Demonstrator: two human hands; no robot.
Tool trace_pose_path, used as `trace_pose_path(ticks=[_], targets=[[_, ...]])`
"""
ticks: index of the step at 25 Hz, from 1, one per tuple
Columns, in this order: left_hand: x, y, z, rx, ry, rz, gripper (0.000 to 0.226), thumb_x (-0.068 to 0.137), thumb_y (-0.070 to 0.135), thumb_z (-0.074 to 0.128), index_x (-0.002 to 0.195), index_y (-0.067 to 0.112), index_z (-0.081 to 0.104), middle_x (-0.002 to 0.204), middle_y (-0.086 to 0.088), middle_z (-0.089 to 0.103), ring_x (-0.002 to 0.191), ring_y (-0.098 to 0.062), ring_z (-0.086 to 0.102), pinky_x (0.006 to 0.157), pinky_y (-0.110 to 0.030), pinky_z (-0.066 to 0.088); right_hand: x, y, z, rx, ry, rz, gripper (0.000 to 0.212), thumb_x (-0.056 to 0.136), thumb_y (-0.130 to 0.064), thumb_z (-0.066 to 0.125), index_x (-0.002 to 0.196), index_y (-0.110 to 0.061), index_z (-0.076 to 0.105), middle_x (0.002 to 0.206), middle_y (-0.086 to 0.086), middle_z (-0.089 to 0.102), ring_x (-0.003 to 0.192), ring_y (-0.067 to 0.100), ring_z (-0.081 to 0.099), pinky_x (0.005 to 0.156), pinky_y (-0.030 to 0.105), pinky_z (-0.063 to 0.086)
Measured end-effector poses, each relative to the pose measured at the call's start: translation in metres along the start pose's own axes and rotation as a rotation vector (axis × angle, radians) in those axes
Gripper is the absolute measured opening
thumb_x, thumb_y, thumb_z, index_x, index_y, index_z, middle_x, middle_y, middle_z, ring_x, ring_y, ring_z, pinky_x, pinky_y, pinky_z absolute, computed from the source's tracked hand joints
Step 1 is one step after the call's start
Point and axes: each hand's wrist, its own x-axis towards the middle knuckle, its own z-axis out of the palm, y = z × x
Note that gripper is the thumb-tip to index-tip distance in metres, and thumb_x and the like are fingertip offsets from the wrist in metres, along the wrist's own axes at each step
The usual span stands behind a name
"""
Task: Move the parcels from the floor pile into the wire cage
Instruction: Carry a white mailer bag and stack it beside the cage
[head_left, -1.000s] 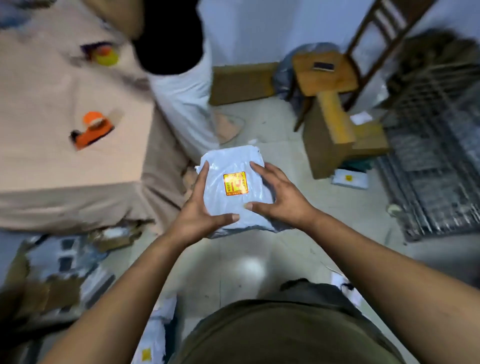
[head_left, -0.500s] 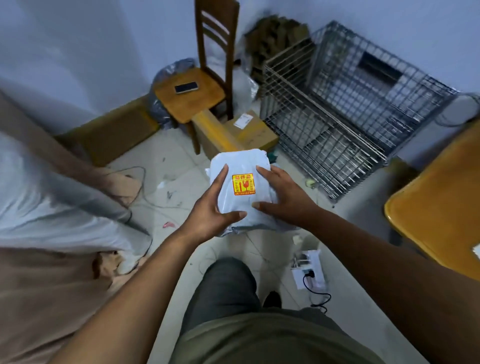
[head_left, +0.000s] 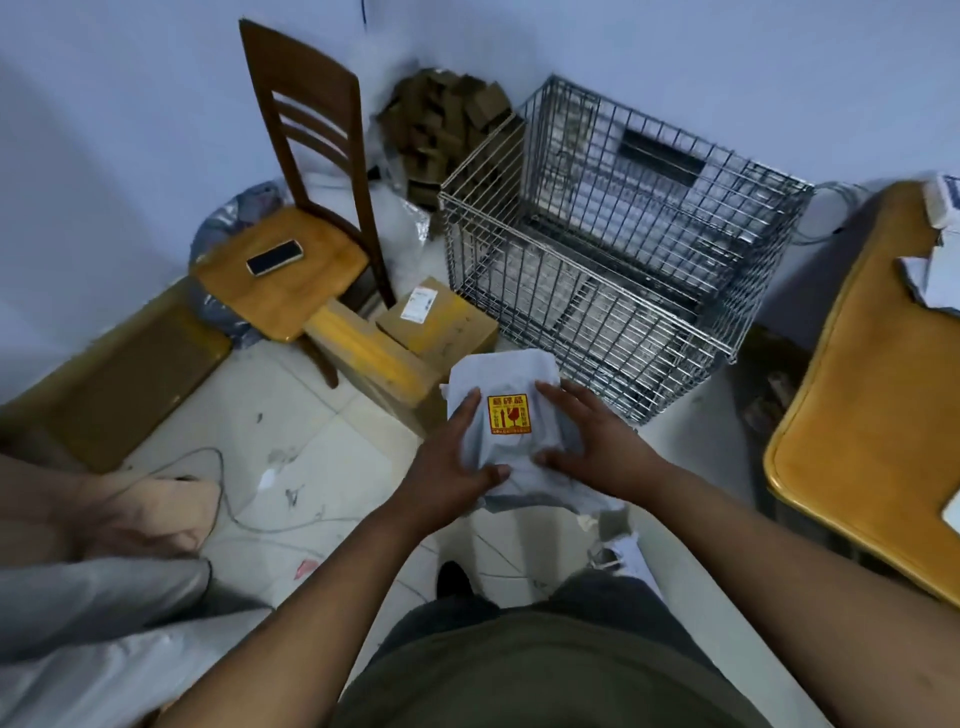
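parcel (head_left: 506, 382): white poly mailer, soft and crumpled, yellow-red fragile sticker facing up | pose: roughly flat, held off the floor, clasped at both side edges | wire cage (head_left: 613, 249): grey metal grid, open top, standing on floor just beyond the held parcel, slightly to its right

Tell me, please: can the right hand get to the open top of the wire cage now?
Probably yes. The right hand is beside the wire cage, whose top looks open, and nothing stands between them. But it shares the white parcel with the left hand, so both would move together.
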Motion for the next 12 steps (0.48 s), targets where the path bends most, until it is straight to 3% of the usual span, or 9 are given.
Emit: trace_pose_path(ticks=[2,5,9,12], targets=[[0.028,-0.004,-0.017,0.028,-0.047,0.028,0.100,0.090,0.030,0.080,0.165,0.025,0.014,0.163,0.018,0.022,0.145,0.002,0.021,0.112,-0.016,0.019,0.025,-0.006,-0.004,0.004,0.001,0.021,0.093,0.084,-0.045,0.080,0.159,-0.037,0.025,0.164,0.000,0.022,0.144,0.020,0.037,0.110,0.029,0.037],[0.070,-0.012,-0.029,0.058,-0.099,-0.003,0.101,0.090,0.029,0.080,0.165,0.026,0.014,0.169,0.011,0.020,0.151,-0.007,0.022,0.115,-0.020,0.019,0.054,-0.002,-0.009,0.038,0.016,0.102,0.095,0.083,-0.041,0.082,0.160,-0.034,0.026,0.163,0.000,0.023,0.142,0.023,0.041,0.110,0.038,0.042],[0.128,-0.027,-0.021,0.070,-0.138,-0.019,0.101,0.088,0.027,0.082,0.165,0.029,0.016,0.171,0.002,0.020,0.155,-0.017,0.021,0.125,-0.038,0.024,0.092,0.026,-0.013,-0.013,-0.020,0.191,0.095,0.085,-0.040,0.080,0.161,-0.035,0.023,0.164,0.000,0.021,0.133,0.027,0.052,0.108,0.041,0.043],[0.176,-0.051,-0.006,0.097,-0.127,-0.073,0.103,0.085,0.025,0.083,0.165,0.027,0.018,0.169,-0.007,0.022,0.154,-0.023,0.024,0.119,-0.029,0.025,0.134,0.062,-0.006,-0.062,-0.091,0.221,0.096,0.085,-0.039,0.079,0.161,-0.035,0.021,0.163,0.005,0.022,0.132,0.029,0.051,0.106,0.042,0.047]])
